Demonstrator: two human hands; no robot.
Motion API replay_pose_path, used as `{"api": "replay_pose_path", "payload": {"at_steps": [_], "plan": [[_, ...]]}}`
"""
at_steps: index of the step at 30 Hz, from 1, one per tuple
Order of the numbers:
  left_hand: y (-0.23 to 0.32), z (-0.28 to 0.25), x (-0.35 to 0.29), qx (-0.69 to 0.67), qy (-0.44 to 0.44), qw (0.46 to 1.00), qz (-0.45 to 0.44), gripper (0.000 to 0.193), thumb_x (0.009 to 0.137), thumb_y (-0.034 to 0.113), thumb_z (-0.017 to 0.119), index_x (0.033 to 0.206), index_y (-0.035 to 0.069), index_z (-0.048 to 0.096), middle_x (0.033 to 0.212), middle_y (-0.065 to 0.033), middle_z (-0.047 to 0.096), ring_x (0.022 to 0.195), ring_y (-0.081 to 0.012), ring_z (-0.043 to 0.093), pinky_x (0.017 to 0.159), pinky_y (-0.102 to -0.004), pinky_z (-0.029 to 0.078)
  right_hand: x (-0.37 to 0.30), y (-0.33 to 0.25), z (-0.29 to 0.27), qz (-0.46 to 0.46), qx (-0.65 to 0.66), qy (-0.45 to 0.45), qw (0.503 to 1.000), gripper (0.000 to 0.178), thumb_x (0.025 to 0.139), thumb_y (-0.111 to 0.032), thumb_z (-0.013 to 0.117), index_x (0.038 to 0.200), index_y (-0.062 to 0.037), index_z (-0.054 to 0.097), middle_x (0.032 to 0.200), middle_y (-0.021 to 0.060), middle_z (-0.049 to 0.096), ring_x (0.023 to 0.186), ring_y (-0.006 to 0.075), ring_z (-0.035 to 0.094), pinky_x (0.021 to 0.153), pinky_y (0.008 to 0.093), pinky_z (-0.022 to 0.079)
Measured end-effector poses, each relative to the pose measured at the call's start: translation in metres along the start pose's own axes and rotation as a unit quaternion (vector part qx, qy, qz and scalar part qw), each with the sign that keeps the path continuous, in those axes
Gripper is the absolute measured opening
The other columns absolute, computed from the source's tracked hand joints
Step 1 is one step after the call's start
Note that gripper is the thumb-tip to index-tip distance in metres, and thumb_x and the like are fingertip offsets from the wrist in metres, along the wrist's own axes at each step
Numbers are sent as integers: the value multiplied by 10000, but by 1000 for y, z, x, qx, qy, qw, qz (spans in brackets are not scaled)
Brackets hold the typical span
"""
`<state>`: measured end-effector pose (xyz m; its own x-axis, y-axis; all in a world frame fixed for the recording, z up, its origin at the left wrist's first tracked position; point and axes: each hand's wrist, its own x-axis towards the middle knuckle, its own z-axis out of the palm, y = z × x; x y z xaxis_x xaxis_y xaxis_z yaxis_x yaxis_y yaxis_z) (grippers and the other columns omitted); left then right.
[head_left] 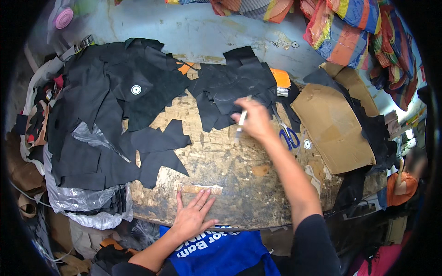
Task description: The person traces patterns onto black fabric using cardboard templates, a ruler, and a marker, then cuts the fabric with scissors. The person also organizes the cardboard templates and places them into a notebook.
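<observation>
My left hand [195,214] lies flat with its fingers spread near the front edge of the worn wooden table [221,161]. Its fingertips touch a small brown rectangular piece [200,189] with pale edges. Farther off, my right hand [253,118] is closed round a slim white pen-like tool [241,120], tip pointing down; blur hides its exact kind. Just beyond that hand are black leather-like pieces [230,85] with thin pale lines on them. A pair of scissors with blue handles [289,138] lies to the right of my right wrist.
Large black sheets [92,101] are heaped on the left, with clear plastic [92,138] on top. An open cardboard box [329,129] stands at right, beside an orange-topped packet [280,79]. Colourful striped bags [350,37] hang at upper right. A person in orange [401,186] is at far right.
</observation>
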<state>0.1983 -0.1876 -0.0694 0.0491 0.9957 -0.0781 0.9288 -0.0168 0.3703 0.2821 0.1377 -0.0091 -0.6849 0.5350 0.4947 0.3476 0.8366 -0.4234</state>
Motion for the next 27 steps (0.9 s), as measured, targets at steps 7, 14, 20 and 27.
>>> {"api": "replay_pose_path", "payload": {"at_steps": [7, 14, 20, 27], "plan": [[-26, -14, 0, -58, 49, 993, -87, 612, 861, 493, 568, 1330, 109, 483, 1439, -49, 414, 1336, -192, 370, 1060, -658, 82, 36, 25, 81, 114, -151, -40, 981, 397, 724, -199, 757, 1087, -97, 631, 931, 170, 648, 941, 328, 613, 806, 418, 486], [-21, -5, 4, -73, 187, 976, -83, 355, 808, 277, 684, 1111, 95, 646, 1243, -51, 593, 1168, -221, 528, 1049, -596, 172, 38, 23, 88, 127, -129, 7, 983, 337, 750, -242, 727, 1056, -113, 670, 873, 166, 663, 906, 321, 616, 790, 395, 497], [-24, -3, 1, -106, 232, 964, -81, 277, 782, 182, 696, 1041, 88, 668, 1126, -47, 645, 1085, -214, 561, 993, -527, 263, 51, 23, 90, 131, -109, 30, 985, 174, 781, -93, 614, 932, -83, 701, 798, 178, 670, 829, 346, 644, 754, 421, 511], [-23, -4, 3, -88, 260, 958, -80, 249, 776, 122, 669, 1018, 64, 660, 1090, -79, 642, 1074, -246, 561, 970, -491, 301, -13, -20, 33, 81, 63, 24, 994, 134, 796, -39, 603, 908, -24, 675, 806, 200, 660, 780, 347, 659, 685, 393, 510]]}}
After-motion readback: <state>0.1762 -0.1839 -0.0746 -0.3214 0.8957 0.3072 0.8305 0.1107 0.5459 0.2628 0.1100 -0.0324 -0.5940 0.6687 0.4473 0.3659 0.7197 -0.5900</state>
